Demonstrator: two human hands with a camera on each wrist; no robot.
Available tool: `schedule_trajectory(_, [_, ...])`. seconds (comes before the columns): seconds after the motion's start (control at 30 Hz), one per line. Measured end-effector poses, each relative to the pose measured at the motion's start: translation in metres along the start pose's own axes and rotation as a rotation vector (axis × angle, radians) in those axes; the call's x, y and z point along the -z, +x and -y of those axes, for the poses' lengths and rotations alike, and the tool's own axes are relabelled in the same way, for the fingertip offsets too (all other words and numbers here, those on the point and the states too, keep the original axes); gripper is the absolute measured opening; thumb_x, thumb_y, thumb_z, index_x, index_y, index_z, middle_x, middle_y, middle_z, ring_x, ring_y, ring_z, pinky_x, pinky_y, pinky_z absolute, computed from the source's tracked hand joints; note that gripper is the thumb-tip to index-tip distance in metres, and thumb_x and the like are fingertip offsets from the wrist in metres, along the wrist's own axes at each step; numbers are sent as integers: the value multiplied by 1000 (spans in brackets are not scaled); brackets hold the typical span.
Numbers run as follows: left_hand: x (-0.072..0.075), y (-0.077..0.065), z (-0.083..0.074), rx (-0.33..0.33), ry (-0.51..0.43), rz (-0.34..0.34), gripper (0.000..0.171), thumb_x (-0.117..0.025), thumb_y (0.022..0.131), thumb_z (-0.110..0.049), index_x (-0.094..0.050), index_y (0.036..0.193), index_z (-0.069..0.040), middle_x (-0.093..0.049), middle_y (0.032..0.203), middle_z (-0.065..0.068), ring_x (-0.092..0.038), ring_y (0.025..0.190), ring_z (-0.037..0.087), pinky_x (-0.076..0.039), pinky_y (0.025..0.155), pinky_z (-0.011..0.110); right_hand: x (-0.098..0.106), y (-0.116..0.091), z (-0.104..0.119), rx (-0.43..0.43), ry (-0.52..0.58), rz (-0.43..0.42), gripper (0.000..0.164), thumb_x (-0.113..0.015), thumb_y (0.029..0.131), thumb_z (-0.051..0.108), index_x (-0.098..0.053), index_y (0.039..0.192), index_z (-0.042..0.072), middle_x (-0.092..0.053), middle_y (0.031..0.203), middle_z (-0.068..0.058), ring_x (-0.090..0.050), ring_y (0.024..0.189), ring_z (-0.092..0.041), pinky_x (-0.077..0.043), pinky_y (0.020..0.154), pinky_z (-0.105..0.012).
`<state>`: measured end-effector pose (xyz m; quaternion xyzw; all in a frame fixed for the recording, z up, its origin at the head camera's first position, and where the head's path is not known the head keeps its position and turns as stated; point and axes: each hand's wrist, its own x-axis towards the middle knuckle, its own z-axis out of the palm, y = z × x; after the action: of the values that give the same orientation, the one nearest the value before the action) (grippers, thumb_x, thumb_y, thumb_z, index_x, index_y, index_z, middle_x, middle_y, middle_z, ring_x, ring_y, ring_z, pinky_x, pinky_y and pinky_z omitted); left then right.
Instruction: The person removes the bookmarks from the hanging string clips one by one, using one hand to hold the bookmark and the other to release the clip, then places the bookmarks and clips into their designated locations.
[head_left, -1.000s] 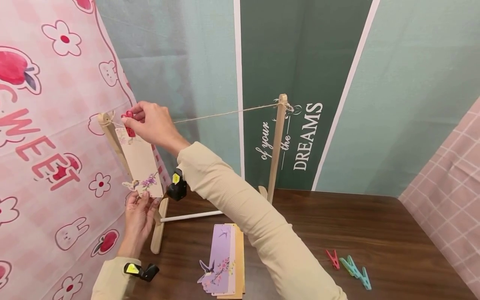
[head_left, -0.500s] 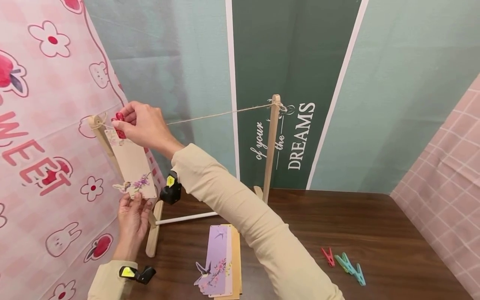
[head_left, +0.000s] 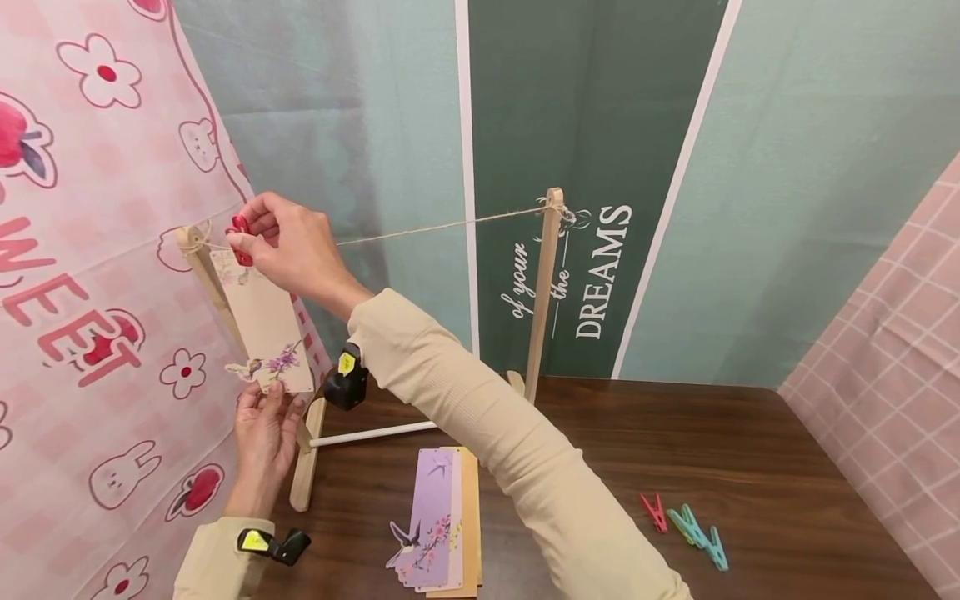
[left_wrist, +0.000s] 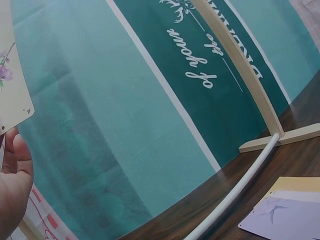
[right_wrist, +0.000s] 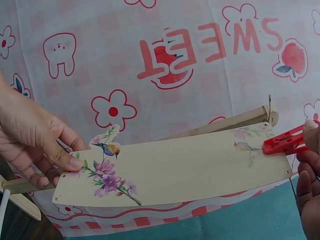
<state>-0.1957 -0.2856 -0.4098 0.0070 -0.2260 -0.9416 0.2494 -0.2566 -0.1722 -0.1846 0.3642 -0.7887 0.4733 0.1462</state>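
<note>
A long cream bookmark card (head_left: 266, 312) with purple flowers and a small bird hangs aslant by the left wooden post (head_left: 213, 283). At its top end a red clothespin (right_wrist: 282, 142) bites over the card's edge, close to the string (head_left: 442, 227). My right hand (head_left: 296, 250) pinches the clothespin's handles between thumb and fingers. Down at the card's flowered end, my left hand (head_left: 262, 433) holds the edge, thumb in front and fingers behind. In the left wrist view only a corner of the card (left_wrist: 12, 95) shows above the fingers.
The string runs to the right wooden post (head_left: 543, 300); a white rod (head_left: 375, 435) joins the stand's feet. A lilac card (head_left: 433, 517) lies over other cards on the brown table (head_left: 570, 467). To the right lie a red clothespin (head_left: 654, 512) and several blue and green ones (head_left: 701, 533).
The head view has swung slightly. Both hands keep their holds, and the card's top end with the red clothespin has risen a little toward the string.
</note>
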Motion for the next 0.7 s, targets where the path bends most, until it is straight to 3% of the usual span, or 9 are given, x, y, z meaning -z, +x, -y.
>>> schedule_trajectory(0.7, [5, -2, -1, -39, 36, 2, 9, -53, 93, 7, -58, 98, 1, -62, 82, 12, -61, 66, 22, -53, 56, 28, 9, 0, -5, 75, 82, -53, 14, -71, 90, 21, -63, 100, 14, -65, 85, 10, -57, 84, 6, -42, 77, -9])
